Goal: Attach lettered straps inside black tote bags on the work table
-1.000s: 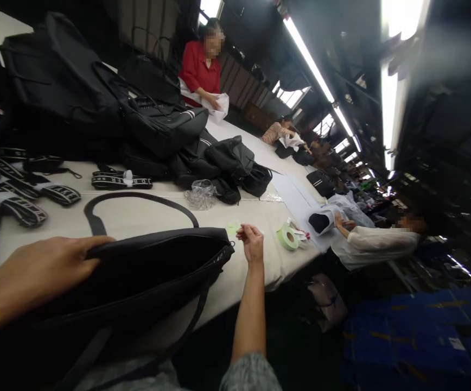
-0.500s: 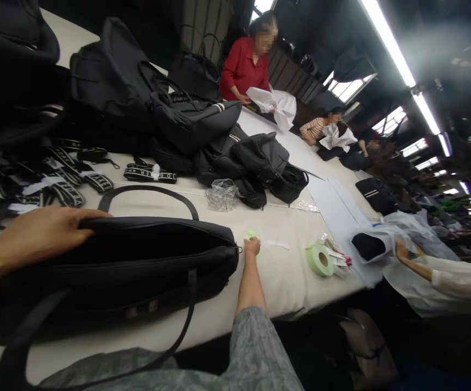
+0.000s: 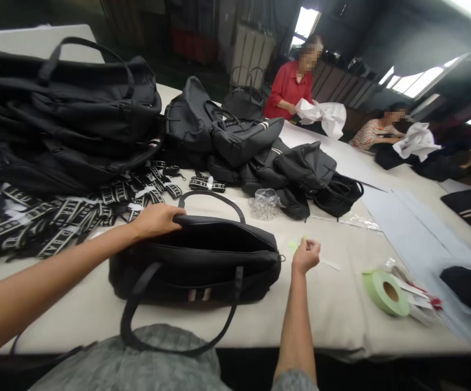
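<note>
A black duffel bag (image 3: 203, 277) stands in front of me, its top gaping and its two handles spread to either side. My left hand (image 3: 158, 220) is closed on the far rim of the opening, near its left end. Just past the bag's right end, my right hand (image 3: 306, 254) is closed in a pinch over the table; what lies between the fingertips is too small to make out. Beside those fingers is a small pale green piece (image 3: 292, 245). A white strip (image 3: 330, 265) lies to the right of the hand.
A roll of green tape (image 3: 386, 293) lies at the right. Behind the bag are a crumpled clear plastic bag (image 3: 265, 204), a rolled strap (image 3: 208, 183) and piled black bags (image 3: 252, 141). Lettered straps (image 3: 68, 217) are heaped left. Two people (image 3: 290, 87) work across the table (image 3: 333, 320).
The view has swung left, so the whole bag now shows. My right hand has drawn back from the green piece with its fingers curled. My left hand stays on the rim.
</note>
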### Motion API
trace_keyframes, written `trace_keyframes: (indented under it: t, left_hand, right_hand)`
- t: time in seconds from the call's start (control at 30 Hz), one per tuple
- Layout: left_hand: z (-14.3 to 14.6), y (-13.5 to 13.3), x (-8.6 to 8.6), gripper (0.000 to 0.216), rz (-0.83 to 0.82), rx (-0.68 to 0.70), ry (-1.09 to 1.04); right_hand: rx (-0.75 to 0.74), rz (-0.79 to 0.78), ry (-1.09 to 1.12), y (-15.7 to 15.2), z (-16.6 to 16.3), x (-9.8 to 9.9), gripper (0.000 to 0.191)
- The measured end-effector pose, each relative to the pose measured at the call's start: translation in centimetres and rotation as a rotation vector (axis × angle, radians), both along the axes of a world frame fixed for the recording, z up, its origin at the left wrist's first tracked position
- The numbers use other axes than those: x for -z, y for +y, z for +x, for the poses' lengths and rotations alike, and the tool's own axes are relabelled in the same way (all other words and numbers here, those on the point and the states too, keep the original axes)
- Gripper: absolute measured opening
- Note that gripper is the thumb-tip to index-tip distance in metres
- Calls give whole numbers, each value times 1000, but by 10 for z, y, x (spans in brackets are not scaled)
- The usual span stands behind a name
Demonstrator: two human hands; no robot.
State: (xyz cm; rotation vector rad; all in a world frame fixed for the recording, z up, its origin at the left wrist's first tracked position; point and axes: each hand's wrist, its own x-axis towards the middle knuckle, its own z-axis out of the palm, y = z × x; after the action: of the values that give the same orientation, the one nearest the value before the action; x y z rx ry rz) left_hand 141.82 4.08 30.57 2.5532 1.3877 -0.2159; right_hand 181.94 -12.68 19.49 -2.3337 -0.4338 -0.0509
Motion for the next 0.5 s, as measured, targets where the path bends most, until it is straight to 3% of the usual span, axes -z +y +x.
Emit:
trace_keyframes:
  t: [0.07, 0.13, 0.17, 0.23, 0.3, 0.37, 0.5]
  left_hand:
    - [3, -3, 3, 36, 55, 41, 49]
    - [5, -8, 6, 33, 123, 72, 70]
    - [5, -11, 6, 32, 154, 89, 65]
    - [4, -20, 5, 30, 242, 149, 32]
    - [0, -30, 2, 23, 367, 218, -25]
    - [-5, -39, -1, 17, 466, 278, -97]
    - [-19, -45, 3, 24, 458, 514, -306]
  right_hand:
    - [-220, 238, -138, -2, -33, -31, 29]
    - [-574, 404, -301, 0, -68, -58, 25]
    - [-737, 411, -372, 4, -84, -67, 21]
    - [-899, 300, -448, 16, -105, -77, 20]
    - [-833, 83, -401, 29, -108, -77, 20]
    - [-654, -125, -293, 37, -96, -72, 17]
    - [-362, -286, -208, 23, -62, -70, 14]
